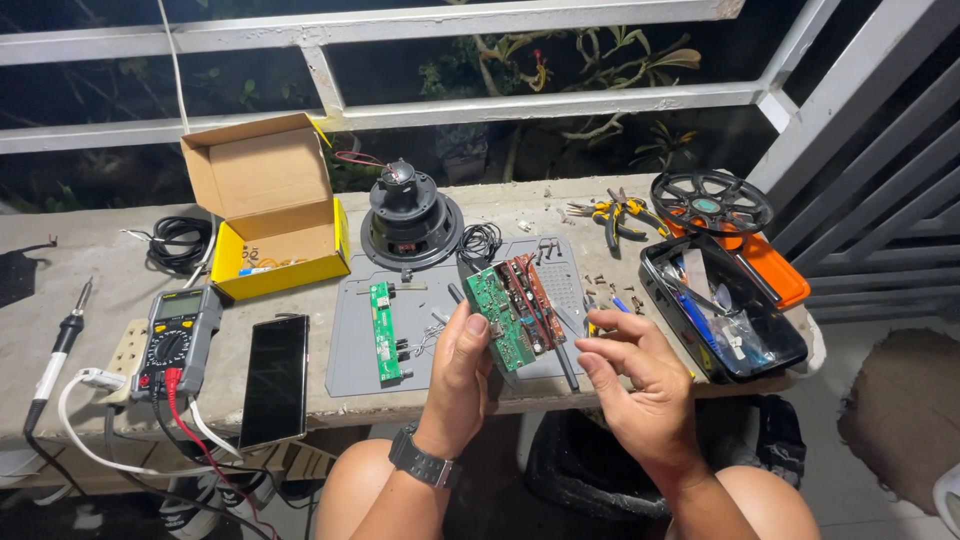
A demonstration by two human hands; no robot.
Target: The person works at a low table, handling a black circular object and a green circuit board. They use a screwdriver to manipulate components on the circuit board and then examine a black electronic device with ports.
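Observation:
My left hand (pixel 460 375) grips a stack of green and red circuit boards (pixel 515 310) by its lower edge and holds it tilted above the front of a grey work mat (pixel 350 340). My right hand (pixel 630 375) hovers just right of the boards, fingers curled and apart, holding nothing that I can see. A narrow green circuit board (pixel 384 330) lies on the mat to the left. A dark watch sits on my left wrist.
On the concrete ledge lie a multimeter (pixel 178 340) with red leads, a phone (pixel 273 378), a soldering iron (pixel 62 340), an open yellow cardboard box (pixel 270 215), a speaker driver (pixel 410 220), pliers (pixel 620 215), a speaker frame (pixel 712 202) and a black tray of parts (pixel 725 310). White railing behind.

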